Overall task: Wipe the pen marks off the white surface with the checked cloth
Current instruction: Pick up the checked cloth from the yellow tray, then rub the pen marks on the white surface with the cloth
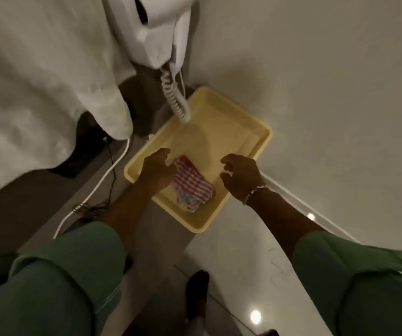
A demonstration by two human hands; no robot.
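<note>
Yellow tray [255,139], checked cloth [192,185] inside

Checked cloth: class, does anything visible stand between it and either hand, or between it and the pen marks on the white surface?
Nothing visible does. The checked cloth lies in the yellow tray, the left hand at its edge, the right hand open beside it. Bare white surface leads to the pen marks.

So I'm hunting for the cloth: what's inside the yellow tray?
The folded red-checked cloth lies in the yellow tray, its left edge under the left hand. The coiled cord hangs over the far end.
</note>
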